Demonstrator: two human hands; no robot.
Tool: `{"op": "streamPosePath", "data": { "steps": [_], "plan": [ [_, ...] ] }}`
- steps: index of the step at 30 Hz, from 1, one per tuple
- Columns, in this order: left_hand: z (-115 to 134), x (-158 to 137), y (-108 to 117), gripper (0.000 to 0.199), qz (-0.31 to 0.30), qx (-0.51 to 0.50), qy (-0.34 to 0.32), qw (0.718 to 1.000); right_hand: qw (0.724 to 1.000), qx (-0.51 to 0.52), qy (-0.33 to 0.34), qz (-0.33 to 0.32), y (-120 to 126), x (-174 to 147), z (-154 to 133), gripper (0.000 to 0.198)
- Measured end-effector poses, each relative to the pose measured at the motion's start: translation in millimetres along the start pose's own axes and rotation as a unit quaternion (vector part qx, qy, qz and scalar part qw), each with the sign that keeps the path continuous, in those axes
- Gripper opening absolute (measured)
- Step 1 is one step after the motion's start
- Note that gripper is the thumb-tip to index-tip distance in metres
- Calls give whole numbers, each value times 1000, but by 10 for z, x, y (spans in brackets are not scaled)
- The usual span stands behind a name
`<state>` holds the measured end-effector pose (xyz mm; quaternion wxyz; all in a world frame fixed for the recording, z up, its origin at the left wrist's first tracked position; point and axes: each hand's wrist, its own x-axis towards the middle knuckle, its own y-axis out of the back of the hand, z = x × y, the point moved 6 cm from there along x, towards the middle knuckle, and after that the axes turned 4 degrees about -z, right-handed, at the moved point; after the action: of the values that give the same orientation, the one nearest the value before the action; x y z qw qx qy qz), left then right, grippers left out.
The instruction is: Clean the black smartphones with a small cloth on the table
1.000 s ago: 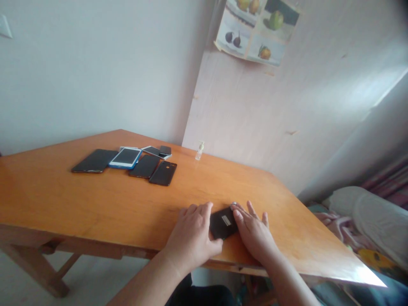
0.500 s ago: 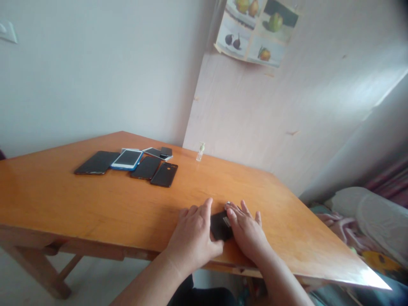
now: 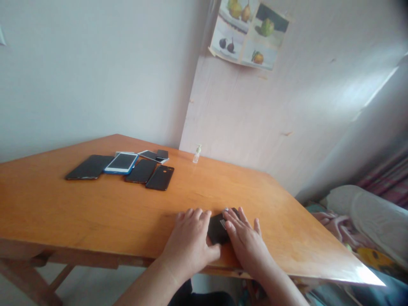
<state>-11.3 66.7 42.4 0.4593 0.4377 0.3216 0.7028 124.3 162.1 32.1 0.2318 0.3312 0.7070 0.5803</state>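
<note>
A black phone [image 3: 218, 230] lies flat near the table's front edge, between my two hands. Round its left side curves my left hand [image 3: 191, 238], with the fingers at the left edge and the thumb at the near corner. My right hand [image 3: 245, 236] rests over the phone's right part. Its index and middle fingers press on the surface, while the outer fingers stand apart. A small white, tissue-like piece [image 3: 225, 210] pokes out under those fingertips; most of it is hidden. Light marks show on the phone beside the right fingers.
On the wooden table's left half lie a dark tablet [image 3: 90, 167], a blue-cased white tablet [image 3: 121, 163], a black phone [image 3: 140, 171], a black phone or case with a round hole [image 3: 160, 178] and other devices behind. A clear pump bottle [image 3: 196, 154] stands near the wall. Bedding [image 3: 366, 212] lies at right.
The view has shifted slightly, moving everything left and down. My left fingers have bent and lowered at the phone's edge. The right hand stays pressed on the phone with the white piece.
</note>
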Motion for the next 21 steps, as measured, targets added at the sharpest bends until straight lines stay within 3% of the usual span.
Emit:
{"op": "streamPosePath", "data": {
  "steps": [2,4,8,10,16,18,21],
  "plan": [
    [10,1,8,37,-17,4,-4,1000,998,14,54,-17,-27,-124,-148,50],
    [17,2,28,31,-24,7,-3,1000,997,23,62,-25,-17,-165,-145,49],
    [31,10,60,38,-22,8,0,1000,999,5,-46,18,87,-62,205,52],
    [31,14,57,39,-24,8,4,1000,998,-9,-61,31,92,-70,237,53],
    [28,21,40,39,-31,5,5,999,997,5,79,-20,-27,-372,-185,48],
    [28,24,41,41,-27,10,0,1000,999,6,51,-8,21,-368,-67,48],
    [27,29,37,43,-24,24,0,999,998,-5,-43,38,124,-308,240,50]
  ]
}}
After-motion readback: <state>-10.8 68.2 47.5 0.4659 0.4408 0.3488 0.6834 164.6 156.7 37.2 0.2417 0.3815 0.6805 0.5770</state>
